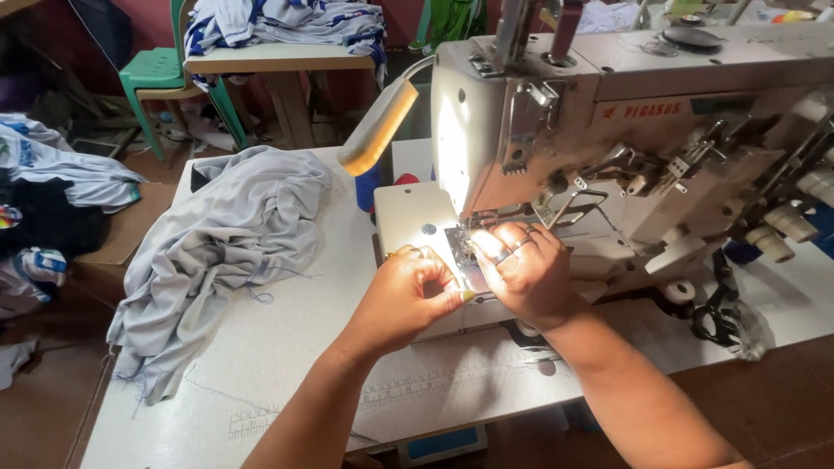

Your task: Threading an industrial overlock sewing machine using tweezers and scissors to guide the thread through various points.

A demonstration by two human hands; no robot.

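Both of my hands are at the needle area of a cream industrial sewing machine (pixel 625 95). My left hand (pixel 408 295) rests on the machine bed with fingers curled and thumb out toward the needle plate (pixel 465 256). My right hand (pixel 521 269), wearing rings, has its fingers pinched together right under the presser foot; what it pinches is too small and overexposed to make out. A small lamp (pixel 378 130) on a bent neck lights the spot brightly.
A heap of light grey fabric (pixel 217 252) lies on the white table (pixel 287 365) to the left. Black scissors (pixel 717 313) lie at the right of the machine. More garments are piled on the floor at left and on a far table next to a green chair (pixel 156 74).
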